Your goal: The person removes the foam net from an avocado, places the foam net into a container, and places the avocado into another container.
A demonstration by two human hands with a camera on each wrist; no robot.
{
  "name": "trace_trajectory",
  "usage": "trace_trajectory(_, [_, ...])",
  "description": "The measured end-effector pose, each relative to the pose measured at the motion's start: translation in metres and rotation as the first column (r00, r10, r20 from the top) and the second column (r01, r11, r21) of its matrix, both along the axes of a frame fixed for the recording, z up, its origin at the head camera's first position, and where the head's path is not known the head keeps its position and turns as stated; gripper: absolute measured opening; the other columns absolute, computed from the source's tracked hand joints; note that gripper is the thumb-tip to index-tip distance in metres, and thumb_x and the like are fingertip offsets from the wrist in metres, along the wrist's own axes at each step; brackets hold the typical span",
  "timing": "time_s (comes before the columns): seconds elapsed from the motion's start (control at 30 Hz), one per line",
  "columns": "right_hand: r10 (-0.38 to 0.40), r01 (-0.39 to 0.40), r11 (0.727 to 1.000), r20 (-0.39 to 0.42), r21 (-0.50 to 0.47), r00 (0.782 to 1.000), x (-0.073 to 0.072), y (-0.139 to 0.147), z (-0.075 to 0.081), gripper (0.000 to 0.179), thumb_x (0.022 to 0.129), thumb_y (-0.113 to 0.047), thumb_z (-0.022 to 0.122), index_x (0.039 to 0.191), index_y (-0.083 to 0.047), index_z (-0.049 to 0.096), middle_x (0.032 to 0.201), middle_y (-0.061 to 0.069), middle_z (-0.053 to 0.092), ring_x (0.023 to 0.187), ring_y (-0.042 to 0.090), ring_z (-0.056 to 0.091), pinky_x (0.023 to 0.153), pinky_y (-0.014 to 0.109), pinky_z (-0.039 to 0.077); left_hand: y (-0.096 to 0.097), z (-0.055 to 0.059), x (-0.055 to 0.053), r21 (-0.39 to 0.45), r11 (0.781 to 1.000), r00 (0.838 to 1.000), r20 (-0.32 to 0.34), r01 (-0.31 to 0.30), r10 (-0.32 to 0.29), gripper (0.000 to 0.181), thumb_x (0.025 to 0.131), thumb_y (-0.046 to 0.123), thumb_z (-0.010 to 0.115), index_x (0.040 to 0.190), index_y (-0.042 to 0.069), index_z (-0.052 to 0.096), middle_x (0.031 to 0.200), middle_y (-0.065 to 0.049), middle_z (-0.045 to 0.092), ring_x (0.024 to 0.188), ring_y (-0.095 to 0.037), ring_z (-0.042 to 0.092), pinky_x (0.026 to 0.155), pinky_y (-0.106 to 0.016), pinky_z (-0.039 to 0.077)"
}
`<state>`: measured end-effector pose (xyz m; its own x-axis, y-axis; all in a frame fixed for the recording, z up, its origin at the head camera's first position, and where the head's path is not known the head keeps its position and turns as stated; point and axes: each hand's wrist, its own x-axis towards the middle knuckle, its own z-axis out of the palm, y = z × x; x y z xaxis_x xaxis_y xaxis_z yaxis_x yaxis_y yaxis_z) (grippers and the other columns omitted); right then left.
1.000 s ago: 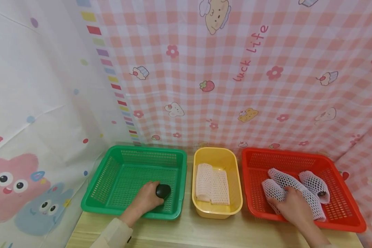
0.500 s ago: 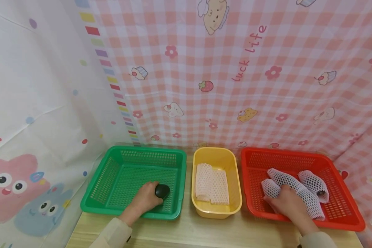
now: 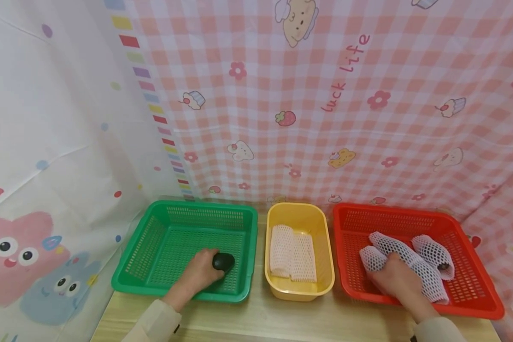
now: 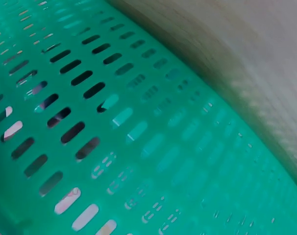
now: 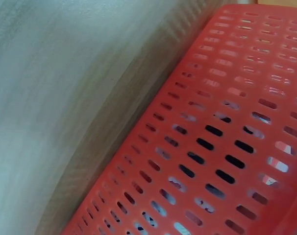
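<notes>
In the head view my left hand point(image 3: 198, 273) grips a smooth, dark green-black rounded object point(image 3: 223, 261) in the green basket point(image 3: 154, 285); its lower part is hidden by the hand. My right hand point(image 3: 397, 280) reaches into the red basket point(image 3: 474, 256) and grips the near end of a short piece in white foam netting point(image 3: 373, 259), its fingers partly hidden. Close beside lies a longer netted piece point(image 3: 429, 275). To its right is another netted piece point(image 3: 429, 249) with a dark brown end showing. Neither hand shows in the wrist views.
Between the two baskets stands a yellow bin point(image 3: 325, 266) holding two flat foam net sleeves point(image 3: 282, 251). All three containers stand on a wooden table point(image 3: 273, 318). Behind hangs a pink checked cloth point(image 3: 261, 95). The slotted walls of the green basket point(image 4: 158, 127) and red basket point(image 5: 187, 137) fill the wrist views.
My right hand has moved slightly left, and its thumb and fingers have closed around the short netted piece. My left hand stays nearly still on the dark object.
</notes>
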<state>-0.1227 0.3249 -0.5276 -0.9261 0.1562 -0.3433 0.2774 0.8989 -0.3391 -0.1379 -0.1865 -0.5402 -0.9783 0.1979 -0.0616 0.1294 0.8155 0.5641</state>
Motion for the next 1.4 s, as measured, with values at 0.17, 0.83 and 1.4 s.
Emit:
trace_trajectory(0.17, [-0.009,0.01,1.0,-0.044,0.01,0.999,0.002,-0.001,0.005,0.093,0.092,-0.065,0.064,0.125,0.019,0.042,0.1,0.035,0.064,0.083,0.042,0.065,0.065,0.057,0.052,0.0,0.006,0.0,0.001,1.0,1.0,-0.019,-0.009,0.009,0.053,0.079,0.006,0.085,0.126,-0.012,0.066,0.118,-0.028,0.067,0.11,-0.042,0.065,0.092,-0.055,0.056])
trace_trajectory(0.83, [-0.065,0.056,0.997,-0.202,-0.049,0.977,0.019,-0.009,0.03,0.105,0.085,-0.06,0.076,0.144,0.017,0.037,0.126,0.043,0.059,0.1,0.051,0.065,0.074,0.061,0.052,0.001,0.014,0.015,-0.008,1.0,0.992,-0.128,-0.024,0.023,0.043,0.083,0.01,0.085,0.121,-0.004,0.072,0.122,-0.025,0.069,0.117,-0.045,0.063,0.095,-0.058,0.054])
trace_trajectory(1.4, [-0.075,0.033,0.994,-0.416,-0.108,0.906,0.045,-0.018,0.044,0.091,0.082,-0.048,0.085,0.145,0.004,0.045,0.12,0.03,0.063,0.09,0.037,0.065,0.063,0.038,0.047,0.007,0.03,0.031,0.005,0.999,0.936,-0.349,-0.054,0.053,0.031,0.086,0.015,0.084,0.115,0.004,0.077,0.117,-0.012,0.073,0.109,-0.035,0.068,0.09,-0.054,0.056])
